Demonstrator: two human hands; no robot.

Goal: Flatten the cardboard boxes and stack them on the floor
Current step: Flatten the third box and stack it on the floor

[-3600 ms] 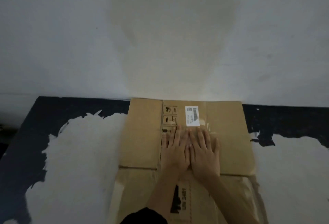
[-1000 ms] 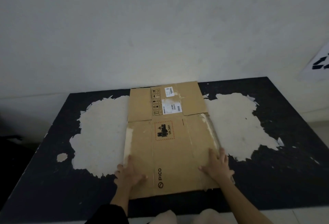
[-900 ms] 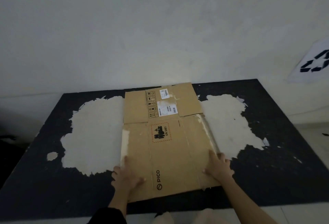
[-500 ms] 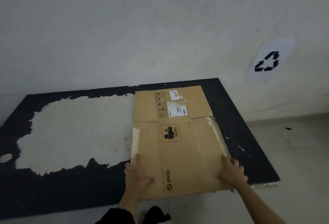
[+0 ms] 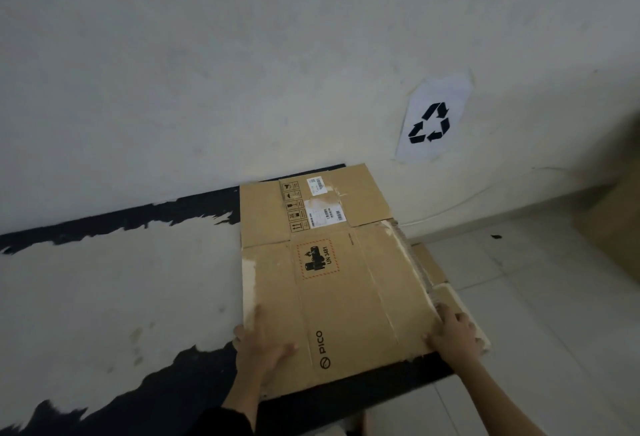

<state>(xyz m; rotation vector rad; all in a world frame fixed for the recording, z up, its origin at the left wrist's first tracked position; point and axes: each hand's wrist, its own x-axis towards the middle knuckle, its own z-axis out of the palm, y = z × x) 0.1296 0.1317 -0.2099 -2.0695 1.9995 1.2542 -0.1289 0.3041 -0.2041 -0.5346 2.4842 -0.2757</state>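
**Flattened box could slip at mat's edge**

I see the flattened brown cardboard box [image 5: 339, 276] lying across the right end of the worn black floor mat [image 5: 104, 297], overhanging pale cardboard beyond. It may slide askew if one side leads. My left hand [image 5: 259, 342] and right hand [image 5: 450, 333] clamp its near corners, arms outstretched.

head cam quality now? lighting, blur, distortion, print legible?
Head view: dim, with a soft bright patch on the wall behind the flattened cardboard box; "PICO" and "UN 3481" readable, small shipping labels not; right edge smeared, brown shape there unidentifiable; wide-angle bends the wall-floor line; left hand and right hand fairly sharp; recycling sign clear.
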